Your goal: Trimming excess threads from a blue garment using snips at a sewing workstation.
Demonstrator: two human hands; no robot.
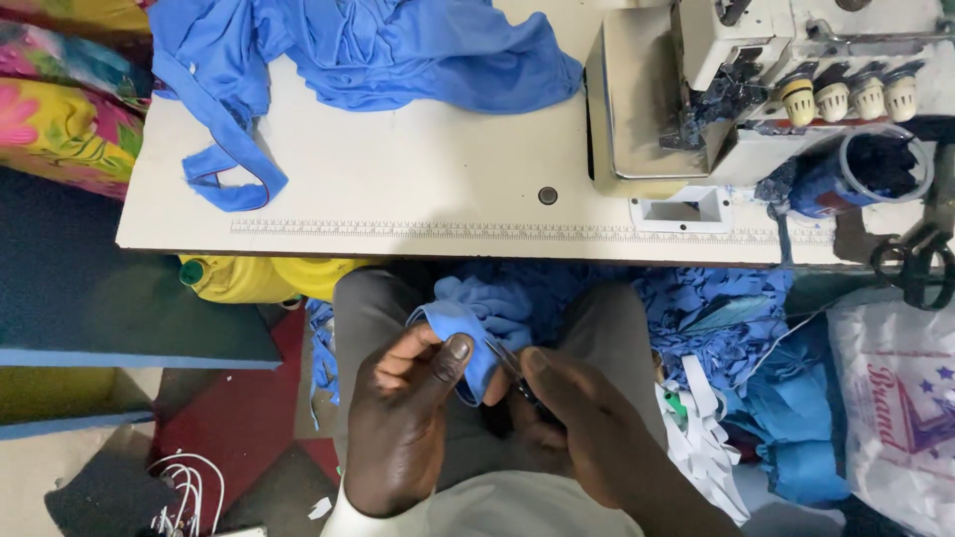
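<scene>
Lower centre | blue fabric piece pinched by left hand, folded edge to the right | small snips gripped in right hand, tips touching that edge

Left hand: thumb and fingers pinched on folded blue cloth strip, held over lap. Right hand: closed around small thread snips, blades touching the strip just right of the pinch. Beyond the grip: white sewing table with printed ruler along near edge. Far left of the grip, on the table: heap of blue fabric. Far right: overlock machine with four thread knobs. Right of the grip, below table level: blue and white offcuts; black scissors hanging at table corner.
</scene>
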